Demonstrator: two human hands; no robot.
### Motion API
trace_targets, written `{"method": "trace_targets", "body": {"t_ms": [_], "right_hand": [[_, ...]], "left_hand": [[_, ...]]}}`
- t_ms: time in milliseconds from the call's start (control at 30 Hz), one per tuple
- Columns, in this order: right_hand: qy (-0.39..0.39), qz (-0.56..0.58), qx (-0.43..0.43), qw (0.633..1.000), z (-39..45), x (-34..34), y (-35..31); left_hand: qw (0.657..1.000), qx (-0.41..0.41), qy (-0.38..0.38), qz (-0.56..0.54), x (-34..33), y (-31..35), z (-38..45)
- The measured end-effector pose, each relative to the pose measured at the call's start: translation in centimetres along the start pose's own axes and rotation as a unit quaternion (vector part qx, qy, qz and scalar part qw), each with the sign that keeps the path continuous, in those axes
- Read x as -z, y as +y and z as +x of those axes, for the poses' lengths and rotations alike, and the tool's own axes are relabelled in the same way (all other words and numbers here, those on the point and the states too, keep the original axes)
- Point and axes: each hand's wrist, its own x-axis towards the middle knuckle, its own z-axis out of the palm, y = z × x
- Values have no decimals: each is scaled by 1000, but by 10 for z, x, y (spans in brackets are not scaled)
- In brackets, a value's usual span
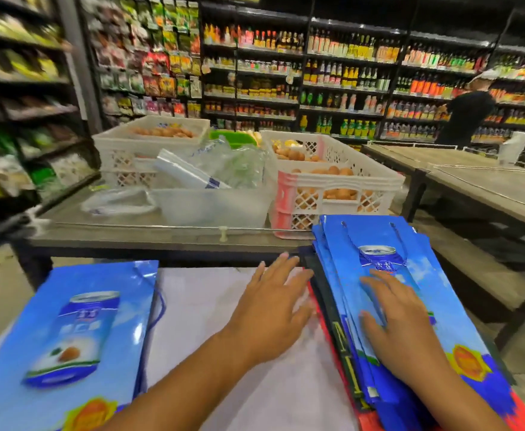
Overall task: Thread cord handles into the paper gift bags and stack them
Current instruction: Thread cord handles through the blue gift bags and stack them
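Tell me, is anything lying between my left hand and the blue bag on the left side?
Nothing visible. The left hand lies open over the white surface, and only that bare white stretch separates it from the blue bag on the left. The right hand rests flat on the stack of bags.

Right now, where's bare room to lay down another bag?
Free: the white sheet between the left blue bag and the left hand. Crowded: the right stack of bags under the right hand, and the grey table behind, holding egg crates and plastic.
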Motion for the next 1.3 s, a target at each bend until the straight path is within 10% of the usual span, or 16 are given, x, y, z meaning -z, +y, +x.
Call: {"method": "trace_targets", "body": {"t_ms": [267,433,1033,1300], "right_hand": [[-169,147,132,965,-10,-68,-158],[-271,153,158,937,-5,-123,-235],[-300,462,-132,824,58,-175,-285],[-359,514,-59,777,39,-115,-292]], "left_hand": [[954,269,133,-9,78,-148,-160],[915,390,89,45,108,-187,-257],[920,384,7,73,88,-181,-314],[925,357,-61,112,71,-149,-306]]}}
